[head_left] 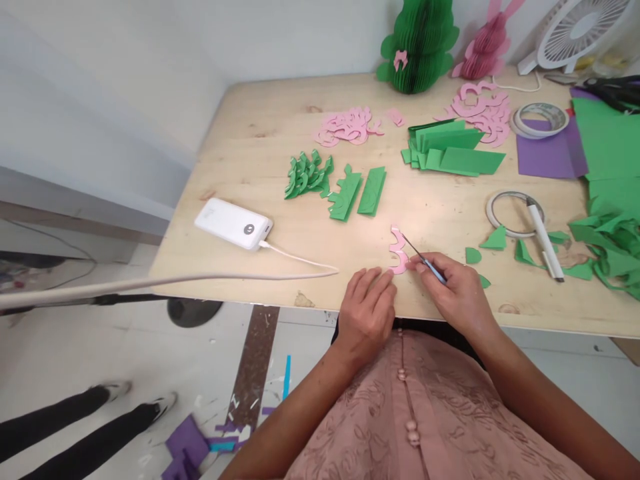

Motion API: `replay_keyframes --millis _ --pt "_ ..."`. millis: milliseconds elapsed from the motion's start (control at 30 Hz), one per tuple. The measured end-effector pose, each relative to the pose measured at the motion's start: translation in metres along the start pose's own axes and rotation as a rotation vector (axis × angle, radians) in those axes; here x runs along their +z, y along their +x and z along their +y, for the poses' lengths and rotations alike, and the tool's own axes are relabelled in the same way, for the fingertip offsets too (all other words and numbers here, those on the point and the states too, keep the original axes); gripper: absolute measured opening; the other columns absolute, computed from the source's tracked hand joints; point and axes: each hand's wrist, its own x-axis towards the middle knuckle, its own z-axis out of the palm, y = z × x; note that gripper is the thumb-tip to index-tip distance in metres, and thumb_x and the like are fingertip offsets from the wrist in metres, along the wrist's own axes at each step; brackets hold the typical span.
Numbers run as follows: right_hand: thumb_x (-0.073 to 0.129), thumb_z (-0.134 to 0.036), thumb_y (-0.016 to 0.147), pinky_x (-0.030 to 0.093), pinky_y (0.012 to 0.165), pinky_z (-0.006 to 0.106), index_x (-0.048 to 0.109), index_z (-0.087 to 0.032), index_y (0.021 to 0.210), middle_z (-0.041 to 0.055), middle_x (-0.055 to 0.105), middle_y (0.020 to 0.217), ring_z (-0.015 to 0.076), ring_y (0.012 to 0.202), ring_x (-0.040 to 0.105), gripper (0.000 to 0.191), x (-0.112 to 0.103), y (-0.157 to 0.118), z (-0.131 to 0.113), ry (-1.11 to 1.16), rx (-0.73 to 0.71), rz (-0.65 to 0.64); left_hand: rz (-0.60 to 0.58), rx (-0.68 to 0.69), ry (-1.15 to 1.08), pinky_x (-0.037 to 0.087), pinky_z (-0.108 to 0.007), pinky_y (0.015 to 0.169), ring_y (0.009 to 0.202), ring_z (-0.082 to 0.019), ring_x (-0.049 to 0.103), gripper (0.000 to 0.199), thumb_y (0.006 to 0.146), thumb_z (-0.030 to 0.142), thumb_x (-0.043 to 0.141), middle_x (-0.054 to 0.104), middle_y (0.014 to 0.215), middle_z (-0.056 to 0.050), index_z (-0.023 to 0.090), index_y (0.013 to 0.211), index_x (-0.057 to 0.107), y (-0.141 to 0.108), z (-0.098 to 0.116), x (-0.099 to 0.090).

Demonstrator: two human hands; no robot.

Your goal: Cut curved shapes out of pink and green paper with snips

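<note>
A small curvy pink paper piece (399,261) lies on the table near its front edge. My right hand (453,287) grips a thin tool with a light blue handle (434,270), its dark tip at the upper part of the pink piece. My left hand (369,308) rests on the table just left of the piece, palm down, fingers laid flat, with a fingertip close to the pink paper. Two folded green paper strips (373,191) and a pile of cut green shapes (306,175) lie further back.
A white power bank (233,223) with a cable is at left. Behind are pink cutouts (347,125) and folded green papers (450,150). Tape rolls (541,120), a white marker (545,240), green scraps (613,250) and a fan (583,30) are at right. Another person's legs (75,427) show lower left.
</note>
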Motion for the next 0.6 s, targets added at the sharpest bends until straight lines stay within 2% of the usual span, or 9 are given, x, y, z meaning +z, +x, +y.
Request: replay_keyframes --millis 600 --pt "0.050 -0.034 0.088 0.050 0.070 0.031 0.071 -0.019 0.094 0.0051 0.075 0.094 0.0237 0.086 0.068 0.026 0.0012 -0.0007 0.0049 -0.001 -0.007 -0.003 -0.005 -0.003 0.010 0.042 -0.050 0.100 0.119 -0.027 0.051 0.027 0.080 0.007 0.048 0.064 0.120 -0.011 0.015 0.103 0.058 -0.0016 -0.0009 0.0013"
